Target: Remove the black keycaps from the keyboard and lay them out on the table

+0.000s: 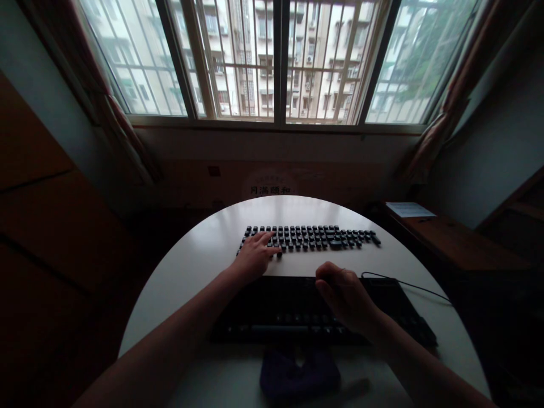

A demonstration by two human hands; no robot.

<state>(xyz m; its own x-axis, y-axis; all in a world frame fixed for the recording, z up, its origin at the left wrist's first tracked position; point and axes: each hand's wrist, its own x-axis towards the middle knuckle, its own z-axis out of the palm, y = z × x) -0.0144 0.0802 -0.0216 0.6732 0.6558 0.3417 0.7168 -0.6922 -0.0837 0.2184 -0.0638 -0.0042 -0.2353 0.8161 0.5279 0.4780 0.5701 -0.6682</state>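
Note:
My left hand (254,256) reaches over the left end of several rows of loose black keycaps (314,238), its fingers spread among them. Near its thumb tip lies a single keycap (279,254), a little in front of the rows; whether the thumb touches it I cannot tell. Closer to me is a dark keyboard (276,300) with a cable, a few keys showing along its near edge. Above its right half my right hand (342,289) is closed, fingers curled in; what it holds, if anything, is hidden.
Everything stands on a round white table (170,289). A purple object (300,374) lies at its near side, with a dim small item to its right. The cable (408,285) runs off right. A wooden side table (450,238) bears a paper (410,209). Windows are beyond.

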